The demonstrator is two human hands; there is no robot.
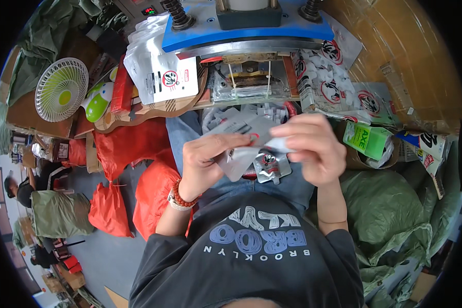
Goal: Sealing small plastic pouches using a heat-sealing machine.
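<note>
Silver foil pouch (241,134) sits pinched between both hands at picture centre, above the person's lap. Left hand (208,161) grips its lower edge at 7 o'clock of the pouch; right hand (310,149) clamps its 3 o'clock end. A second small foil pouch (272,165) lies just below. At 12 o'clock stands a blue press machine (246,28); red bags (138,169) lie at 9 o'clock, a green fan (61,90) at 10.
</note>
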